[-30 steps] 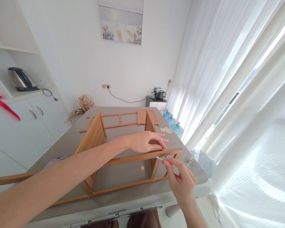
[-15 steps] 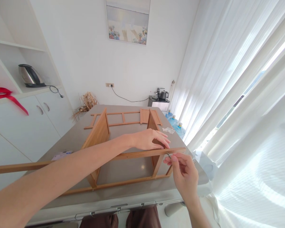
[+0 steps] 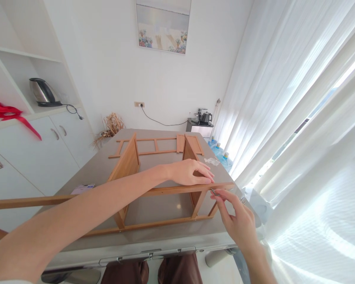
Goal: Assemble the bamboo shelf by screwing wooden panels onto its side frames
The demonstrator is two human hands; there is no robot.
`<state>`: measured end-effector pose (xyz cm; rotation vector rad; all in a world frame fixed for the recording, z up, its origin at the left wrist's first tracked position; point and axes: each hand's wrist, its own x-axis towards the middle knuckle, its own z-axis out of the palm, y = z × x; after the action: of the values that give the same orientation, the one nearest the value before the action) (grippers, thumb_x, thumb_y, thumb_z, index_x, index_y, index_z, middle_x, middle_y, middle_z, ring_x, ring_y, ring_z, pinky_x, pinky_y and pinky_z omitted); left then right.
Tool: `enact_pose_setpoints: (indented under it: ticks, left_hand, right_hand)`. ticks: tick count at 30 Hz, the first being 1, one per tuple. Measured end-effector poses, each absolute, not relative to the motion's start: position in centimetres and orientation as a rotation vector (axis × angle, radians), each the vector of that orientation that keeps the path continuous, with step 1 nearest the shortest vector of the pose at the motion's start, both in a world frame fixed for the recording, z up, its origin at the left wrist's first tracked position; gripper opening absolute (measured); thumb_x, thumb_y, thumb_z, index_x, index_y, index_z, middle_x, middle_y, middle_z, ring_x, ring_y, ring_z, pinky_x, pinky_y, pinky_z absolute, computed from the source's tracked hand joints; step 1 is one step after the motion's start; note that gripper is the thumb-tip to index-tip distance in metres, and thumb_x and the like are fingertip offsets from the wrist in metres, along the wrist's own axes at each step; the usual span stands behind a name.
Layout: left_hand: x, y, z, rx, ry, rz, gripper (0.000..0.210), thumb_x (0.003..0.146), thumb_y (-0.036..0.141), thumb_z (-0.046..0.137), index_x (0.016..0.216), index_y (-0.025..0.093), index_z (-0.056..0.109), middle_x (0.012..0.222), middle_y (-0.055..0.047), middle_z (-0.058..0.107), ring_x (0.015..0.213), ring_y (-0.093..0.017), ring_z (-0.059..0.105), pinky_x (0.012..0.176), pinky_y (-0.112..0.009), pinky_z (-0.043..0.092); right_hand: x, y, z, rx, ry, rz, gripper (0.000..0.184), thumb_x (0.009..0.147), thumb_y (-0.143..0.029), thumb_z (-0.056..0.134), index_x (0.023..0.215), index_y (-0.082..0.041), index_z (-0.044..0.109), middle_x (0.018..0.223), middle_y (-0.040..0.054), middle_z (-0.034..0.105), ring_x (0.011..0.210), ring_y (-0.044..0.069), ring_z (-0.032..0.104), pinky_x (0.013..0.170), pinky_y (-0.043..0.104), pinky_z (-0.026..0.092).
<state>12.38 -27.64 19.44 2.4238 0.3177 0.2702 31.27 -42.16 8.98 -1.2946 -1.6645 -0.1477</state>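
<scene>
A wooden shelf frame [image 3: 171, 190] lies on its side on the table, with its upper long rail running across in front of me. My left hand [image 3: 192, 172] rests along that rail near its right end, fingers stretched out toward the right and not wrapped round it. Below the same rail end, my right hand [image 3: 235, 209] pinches a small bent metal hex key [image 3: 214, 192] between thumb and fingers. The key's tip meets the rail's near face; the fastener itself is too small to make out. Two wooden panels [image 3: 127, 157] stand upright within the frame.
On the grey table [image 3: 162, 167], a ladder-like wooden piece [image 3: 156, 146] lies at the back. Crumpled white plastic [image 3: 212, 161] sits at the right, a small packet [image 3: 83, 189] at the left. White curtains [image 3: 272, 98] hang beside the table's right edge.
My right hand has turned and shifted slightly right and down, and more of the hex key shows. My left hand stays on the rail. The view has shifted slightly.
</scene>
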Motion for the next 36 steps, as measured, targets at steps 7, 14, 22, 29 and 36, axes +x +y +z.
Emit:
enact_pose_setpoints:
  ticks: [7,14,22,29,36]
  left_hand:
    - [12.6,-27.9,19.3,2.42,0.31,0.277,0.029,0.093,0.041,0.057,0.116,0.029,0.07,0.133,0.001,0.064,0.143,-0.019,0.038,0.119,-0.036,0.032]
    - [12.7,-28.1,19.1,2.45,0.311,0.295,0.029,0.093,0.038,0.057,0.117,0.029,0.07,0.132,0.001,0.065,0.142,-0.02,0.039,0.118,-0.038,0.033]
    - [12.7,-28.1,18.8,2.467,0.311,0.314,0.029,0.094,0.038,0.055,0.117,0.029,0.07,0.131,0.003,0.065,0.144,-0.019,0.037,0.118,-0.036,0.035]
    - [12.6,-28.1,18.8,2.481,0.282,0.322,0.031,0.095,0.039,0.053,0.118,0.027,0.069,0.132,0.001,0.065,0.143,-0.02,0.038,0.118,-0.037,0.033]
    - [12.7,-28.0,18.5,2.47,0.275,0.33,0.031,0.095,0.038,0.054,0.119,0.026,0.069,0.132,0.001,0.065,0.144,-0.02,0.037,0.119,-0.035,0.033]
  right_hand:
    - [32.4,-42.5,9.8,-1.218,-1.882,-0.6,0.036,0.09,-0.012,0.063,0.121,-0.03,0.066,0.076,0.0013,0.061,0.068,0.016,0.056,0.064,0.031,0.048]
    - [32.7,-42.4,11.1,-1.179,-1.965,-0.7,0.041,0.087,-0.004,0.062,0.12,-0.029,0.065,0.11,0.0064,0.069,0.104,0.023,0.064,0.085,0.04,0.05]
    - [32.7,-42.5,10.1,-1.019,-1.937,-0.646,0.046,0.084,-0.001,0.064,0.122,-0.026,0.062,0.103,0.0029,0.074,0.099,0.021,0.069,0.087,0.041,0.054]
    - [32.1,-42.1,9.9,-1.067,-1.843,-0.568,0.039,0.086,-0.005,0.063,0.118,-0.028,0.065,0.099,0.0034,0.073,0.094,0.021,0.069,0.081,0.039,0.054]
    - [32.1,-42.1,10.7,-1.072,-1.888,-0.574,0.038,0.088,-0.004,0.063,0.119,-0.026,0.065,0.099,0.0042,0.073,0.094,0.02,0.067,0.081,0.038,0.051]
